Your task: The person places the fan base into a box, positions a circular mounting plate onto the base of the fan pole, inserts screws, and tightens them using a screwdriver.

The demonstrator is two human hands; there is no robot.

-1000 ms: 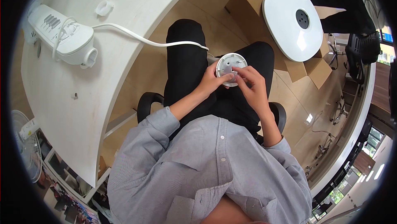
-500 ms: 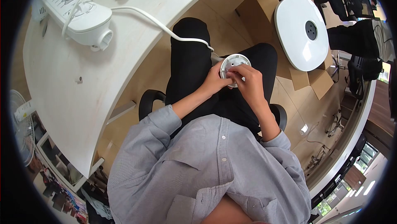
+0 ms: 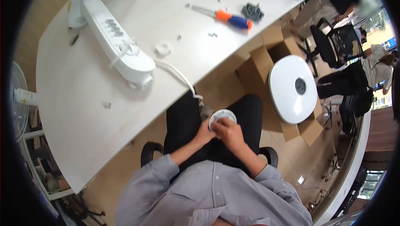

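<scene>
- The round white part (image 3: 225, 112) sits over the lap, between the thighs, just off the edge of the desk (image 3: 75, 121); this probably keeps its inside facing the person.
- The left hand (image 3: 203, 133) has its grip clamped on the near left side of the part, seemingly to steady it.
- The right hand (image 3: 229, 133) bends over the face, fingertips close together at the hollow; blur hides whether its grip pinches anything.
- The white cord (image 3: 180, 76) runs from the control housing (image 3: 118, 40) over the edge toward the lap; whether it joins the part is unclear.
- The screwdriver (image 3: 233, 18) lies on the desk beyond the housing, apart from both hands.
- The part looks shallow and cup-like, with a raised pale rim and a greyish inside, mostly covered by fingers.
</scene>
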